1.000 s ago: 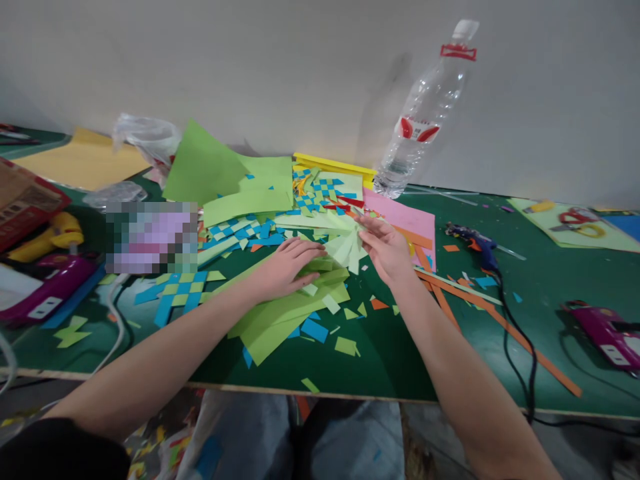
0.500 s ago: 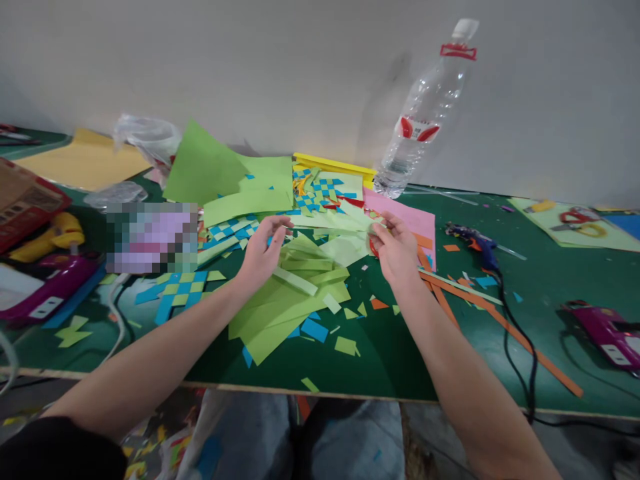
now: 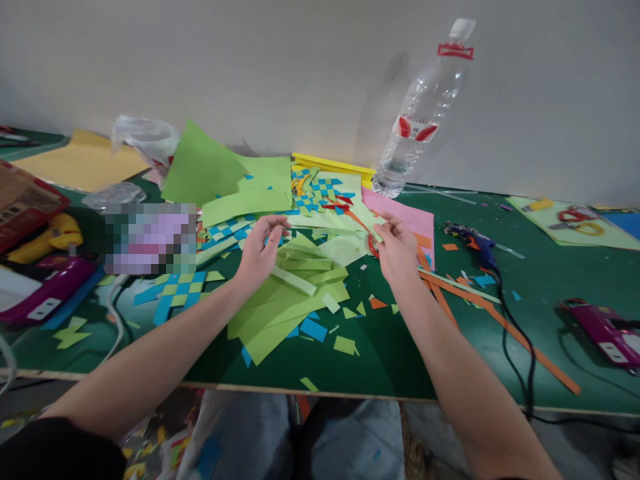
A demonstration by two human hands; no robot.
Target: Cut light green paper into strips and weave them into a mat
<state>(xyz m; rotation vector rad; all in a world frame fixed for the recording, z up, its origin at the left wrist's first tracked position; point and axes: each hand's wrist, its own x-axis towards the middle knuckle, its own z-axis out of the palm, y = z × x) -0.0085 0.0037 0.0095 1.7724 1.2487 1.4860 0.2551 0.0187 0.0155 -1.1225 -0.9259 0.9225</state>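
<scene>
Strip (image 3: 369,217) juts forward-left from right-hand grip (image 3: 399,252).

Matt paper strips (image 3: 325,221) over a smooth, faintly glossy green tabletop (image 3: 395,357).
Unshiny paper in the green pile (image 3: 275,313) toward seven and broad sheets (image 3: 197,163) toward ten o'clock; clear, glossy plastic in the bottle (image 3: 417,100) toward one; crinkled plastic in the bag (image 3: 145,133) at ten; shiny plastic in the purple casing (image 3: 603,333) toward four; matt cloth in trousers (image 3: 350,437) at six.
</scene>
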